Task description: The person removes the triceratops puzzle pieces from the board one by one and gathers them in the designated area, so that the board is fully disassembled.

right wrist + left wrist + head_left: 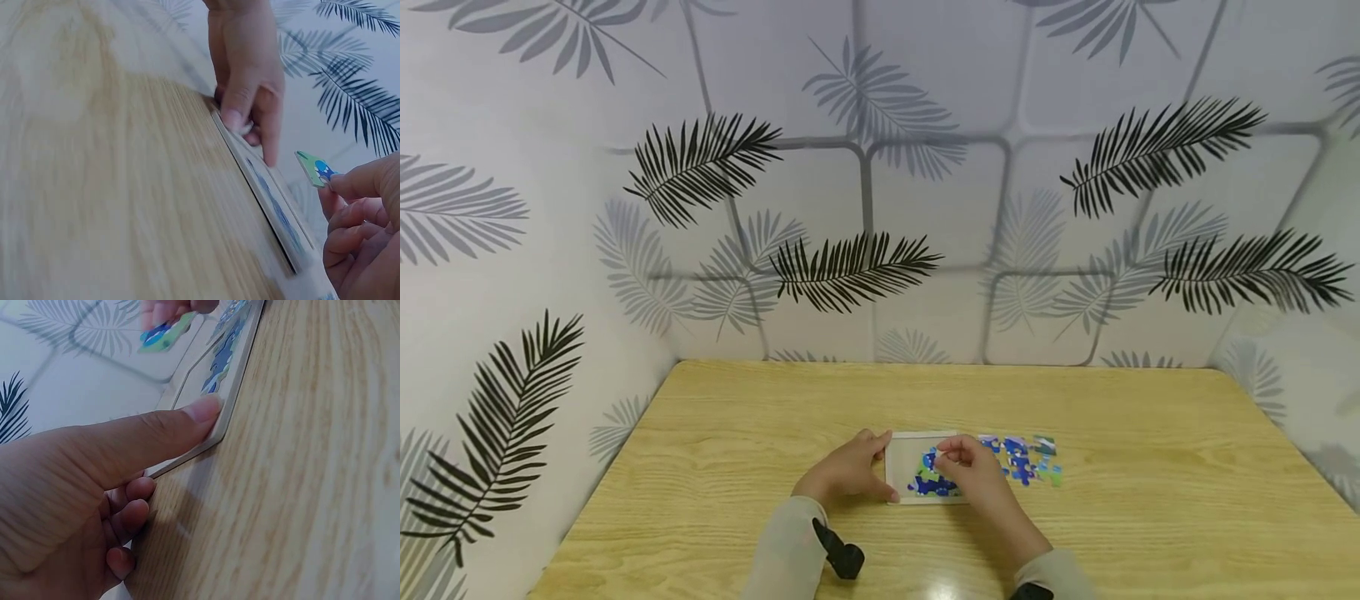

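A shallow wooden puzzle tray [901,460] lies on the table, with several joined blue and green puzzle pieces [934,485] in its front right part. My left hand [848,468] holds the tray's left side, thumb on the near corner and a finger at the far one. In the left wrist view the thumb [181,425] presses on the rim. Above the tray, my right hand [983,477] pinches a green and blue puzzle piece [312,169] between thumb and fingertips. That piece is tilted and apart from the tray in the right wrist view.
Several loose puzzle pieces [1018,457] lie on the wooden table [700,450] just right of the tray, partly behind the right hand. A wall with a leaf pattern [932,317] stands along the table's back edge.
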`<state>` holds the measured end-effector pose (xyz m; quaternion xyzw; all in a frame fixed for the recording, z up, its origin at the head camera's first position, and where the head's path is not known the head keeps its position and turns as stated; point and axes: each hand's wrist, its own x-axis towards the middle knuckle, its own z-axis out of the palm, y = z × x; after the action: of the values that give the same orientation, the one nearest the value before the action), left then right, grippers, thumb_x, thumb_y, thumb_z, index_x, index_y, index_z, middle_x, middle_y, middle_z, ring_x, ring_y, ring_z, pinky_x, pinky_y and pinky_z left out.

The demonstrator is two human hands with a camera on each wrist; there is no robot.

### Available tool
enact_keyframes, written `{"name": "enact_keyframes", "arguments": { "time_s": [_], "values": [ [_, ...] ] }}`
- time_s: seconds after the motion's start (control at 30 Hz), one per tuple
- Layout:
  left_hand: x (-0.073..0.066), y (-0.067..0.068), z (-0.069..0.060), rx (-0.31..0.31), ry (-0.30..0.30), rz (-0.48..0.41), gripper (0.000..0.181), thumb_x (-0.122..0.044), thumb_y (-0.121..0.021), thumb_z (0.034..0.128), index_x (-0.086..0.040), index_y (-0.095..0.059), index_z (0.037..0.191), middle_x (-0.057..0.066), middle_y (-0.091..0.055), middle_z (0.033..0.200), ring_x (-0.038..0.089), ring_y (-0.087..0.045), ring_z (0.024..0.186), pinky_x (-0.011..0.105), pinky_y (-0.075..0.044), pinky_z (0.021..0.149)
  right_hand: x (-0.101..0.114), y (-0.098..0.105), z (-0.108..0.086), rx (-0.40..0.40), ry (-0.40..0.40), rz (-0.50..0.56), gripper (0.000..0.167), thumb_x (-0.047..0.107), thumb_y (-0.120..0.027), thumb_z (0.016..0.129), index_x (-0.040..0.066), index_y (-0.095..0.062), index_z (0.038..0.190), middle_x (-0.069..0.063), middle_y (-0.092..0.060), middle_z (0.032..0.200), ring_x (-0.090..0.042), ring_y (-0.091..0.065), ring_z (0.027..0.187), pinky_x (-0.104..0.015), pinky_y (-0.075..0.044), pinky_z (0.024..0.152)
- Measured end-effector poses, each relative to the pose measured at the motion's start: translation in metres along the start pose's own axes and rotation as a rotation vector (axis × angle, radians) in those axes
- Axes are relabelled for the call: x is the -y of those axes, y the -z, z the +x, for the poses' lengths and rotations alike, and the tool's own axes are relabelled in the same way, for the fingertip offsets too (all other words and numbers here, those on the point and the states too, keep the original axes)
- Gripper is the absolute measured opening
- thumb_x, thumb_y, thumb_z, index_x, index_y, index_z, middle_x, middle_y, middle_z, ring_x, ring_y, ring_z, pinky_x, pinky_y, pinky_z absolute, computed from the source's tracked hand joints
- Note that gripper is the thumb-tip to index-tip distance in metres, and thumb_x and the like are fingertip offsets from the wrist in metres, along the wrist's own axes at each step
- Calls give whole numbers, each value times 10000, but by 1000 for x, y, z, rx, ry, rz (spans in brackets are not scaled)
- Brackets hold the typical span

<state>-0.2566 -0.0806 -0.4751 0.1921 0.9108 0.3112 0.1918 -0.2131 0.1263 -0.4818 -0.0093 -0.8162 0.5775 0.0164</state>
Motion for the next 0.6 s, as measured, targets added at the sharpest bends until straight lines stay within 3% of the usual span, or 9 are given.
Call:
{"name": "enact_keyframes", "arguments": {
  "time_s": [0.3,0.6],
  "values": [
    [1,1,-1,2,-15,4,982,-333,-835,708,-109,-291,1494,-21,-420,1015,172,-436,970,374,-375,942,-16,41,-9,-34,-84,-39,62,-5,-663,839,-27,-649,895,-43,-623,780,-131,-530,686,-223,-428,579],
    [0,0,0,10,-12,-14,995,-345,-836,702,-104,-285,1495,-20,-421,1021,175,-436,976,380,-368,953,-29,63,-16,-52,-113,-114,69,8,-670,827,-20,-648,886,-33,-610,759,-137,-530,680,-222,-439,590]
  ]
}}
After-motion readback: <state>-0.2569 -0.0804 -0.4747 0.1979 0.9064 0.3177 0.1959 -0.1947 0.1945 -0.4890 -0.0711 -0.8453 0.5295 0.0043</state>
